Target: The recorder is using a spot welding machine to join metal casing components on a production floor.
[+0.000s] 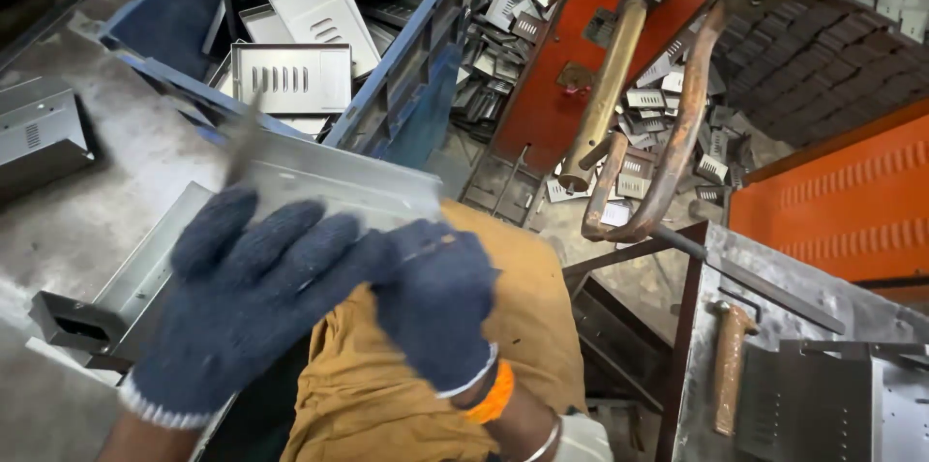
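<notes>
**Both gloves on one sheet-metal panel, over my lap**

The folded sheet-metal panel (339,186) is the thing I have in hand. It sits just in front of me, above my knee, tilted so its broad pale face slopes away toward the blue crate (406,85). It is blurred, so I cannot make out its far edge well, nor whether it has slots like the others.

My left hand (242,298), in a dark blue knitted glove, lies spread over the near edge, fingers apart and pointing up and away, wrapped over the metal. My right hand (435,307), gloved the same, pinches the right near corner, fingers curled together and clamped on it. Holding it at two points, I judge, keeps a wide thin sheet from twisting, and the gloves spare me the cut edges. Both wrists are bent back, forearms coming up from below; an orange band (489,399) shows at my right wrist, over my brown apron (387,394).

Below the panel on my left runs a long metal channel (126,288) with a small boxed end. The crate beyond holds stacked louvred panels (290,75), within easy reach. More small stamped pieces (639,104) lie heaped on the floor farther off. To my right stand the brass arms of a welding machine (619,85) with its red body (552,56), and nearer, a metal table (774,278) with a wooden-handled tool (728,365).
</notes>
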